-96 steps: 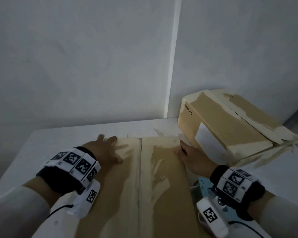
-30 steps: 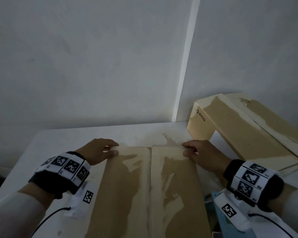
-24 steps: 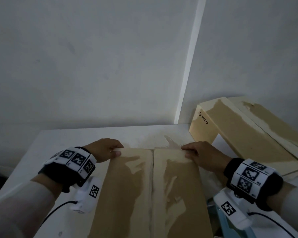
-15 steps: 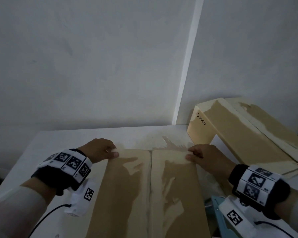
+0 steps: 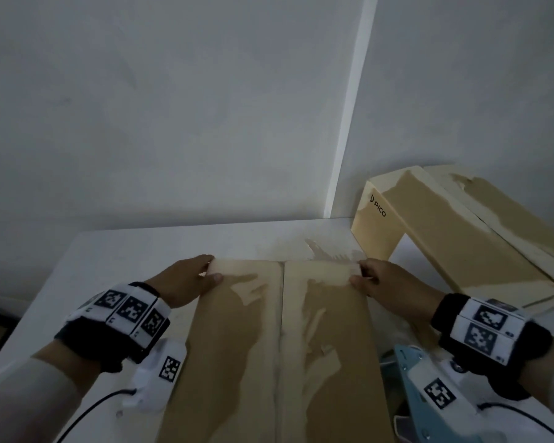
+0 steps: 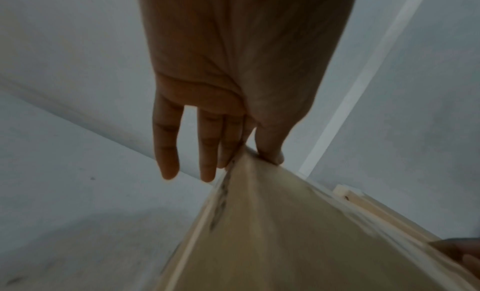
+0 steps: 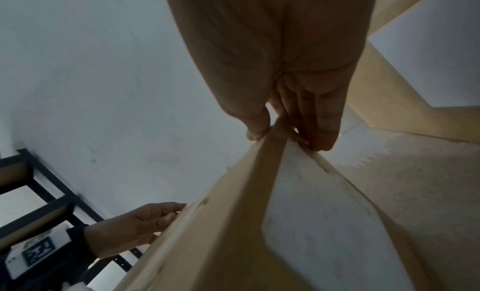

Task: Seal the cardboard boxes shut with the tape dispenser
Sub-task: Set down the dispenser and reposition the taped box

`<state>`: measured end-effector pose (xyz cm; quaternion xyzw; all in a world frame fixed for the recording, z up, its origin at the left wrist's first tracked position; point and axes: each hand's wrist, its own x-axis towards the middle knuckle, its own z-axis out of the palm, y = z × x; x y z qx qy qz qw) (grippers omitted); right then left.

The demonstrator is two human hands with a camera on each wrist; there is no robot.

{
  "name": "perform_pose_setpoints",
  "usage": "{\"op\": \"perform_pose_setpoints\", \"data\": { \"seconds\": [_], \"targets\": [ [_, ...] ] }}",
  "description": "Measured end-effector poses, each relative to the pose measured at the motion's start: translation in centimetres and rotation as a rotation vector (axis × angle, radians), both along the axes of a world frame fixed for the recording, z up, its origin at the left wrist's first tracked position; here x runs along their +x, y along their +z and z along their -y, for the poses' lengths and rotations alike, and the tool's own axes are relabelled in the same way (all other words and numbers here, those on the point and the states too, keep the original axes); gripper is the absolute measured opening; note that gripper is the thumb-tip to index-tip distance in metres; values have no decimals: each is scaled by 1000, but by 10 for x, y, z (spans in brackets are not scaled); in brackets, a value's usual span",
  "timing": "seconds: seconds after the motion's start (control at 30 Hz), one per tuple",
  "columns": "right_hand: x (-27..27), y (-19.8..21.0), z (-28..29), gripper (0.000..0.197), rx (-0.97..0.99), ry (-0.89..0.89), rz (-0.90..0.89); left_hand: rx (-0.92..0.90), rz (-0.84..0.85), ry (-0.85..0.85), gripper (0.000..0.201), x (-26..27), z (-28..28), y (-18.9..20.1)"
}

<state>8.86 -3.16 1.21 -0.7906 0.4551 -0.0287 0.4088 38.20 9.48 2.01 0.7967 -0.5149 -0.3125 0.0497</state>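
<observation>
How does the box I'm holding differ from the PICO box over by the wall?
The held box lies square in front, gripped at its far corners by the left hand and right hand; the PICO box sits untouched, angled, at the right. A printed logo shows only on the PICO box. Both are tan cardboard with torn paler patches.

- Tan cardboard box [image 5: 279, 353], lower centre, with paler cream streaks and patches.
- Second box [image 5: 454, 241], right, same tan and cream, black lettering.
- White table [image 5: 135, 251].
- Grey-white wall [image 5: 173, 107].
- Wristbands [image 5: 125, 311] black with black-and-white square markers.
- Pale blue object [image 5: 419, 378], lower right.
</observation>
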Motion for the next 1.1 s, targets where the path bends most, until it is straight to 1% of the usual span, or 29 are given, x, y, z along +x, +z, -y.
{"op": "perform_pose_setpoints", "data": {
  "seconds": [0.07, 0.17, 0.27, 0.37, 0.5, 0.57, 0.63, 0.67, 0.7, 0.73, 0.77, 0.83, 0.87, 0.9, 0.93, 0.97, 1.0, 1.03, 1.1],
  "targets": [
    [-9, -1, -11, 27, 62, 60, 47, 102, -28, -50, 70, -7, -17, 2],
    [-14, -3, -20, 31, 83, 93, 73, 194, -40, -99, 80, -17, -32, 7],
    [-5, -8, -18, 29, 31, 72, 109, 181, 19, -72, 79, -21, -28, 10],
    [9, -11, -11, 30, 7, 11, 130, 181, 90, -43, 79, -15, -14, 12],
    [29, -10, 1, 51, -46, -50, 80, 193, 231, -22, 77, -9, 2, 19],
    [36, -6, 3, 54, -87, -53, 37, 185, 298, -31, 73, -11, 1, 26],
    [33, -1, -3, 53, -113, -2, -10, 156, 299, -73, 68, -15, -12, 33],
    [28, 2, -11, 53, -107, 37, -22, 152, 271, -97, 69, -16, -25, 34],
    [21, 3, -19, 52, -97, 82, -29, 168, 228, -122, 74, -20, -38, 35],
    [13, 3, -29, 50, -83, 136, -39, 202, 188, -144, 83, -23, -53, 34],
    [5, 3, -39, 51, -77, 200, -56, 238, 170, -172, 96, -27, -67, 32],
    [-10, 0, -55, 64, -89, 318, -130, 279, 217, -247, 120, -39, -90, 26],
    [-13, -3, -64, 77, -107, 361, -163, 279, 246, -287, 130, -47, -98, 23],
    [-15, -6, -73, 96, -129, 404, -178, 276, 247, -314, 139, -55, -106, 18],
    [-16, -10, -81, 114, -145, 438, -183, 267, 244, -327, 145, -62, -111, 14],
    [-15, -13, -88, 125, -165, 465, -190, 265, 242, -334, 147, -68, -115, 11],
    [-13, -19, -94, 127, -188, 482, -200, 262, 244, -344, 147, -71, -120, 6],
    [-9, -23, -98, 121, -205, 487, -211, 261, 240, -356, 145, -77, -124, 6],
    [-2, -26, -101, 99, -208, 470, -208, 277, 239, -408, 133, -85, -133, 4]
  ]
}}
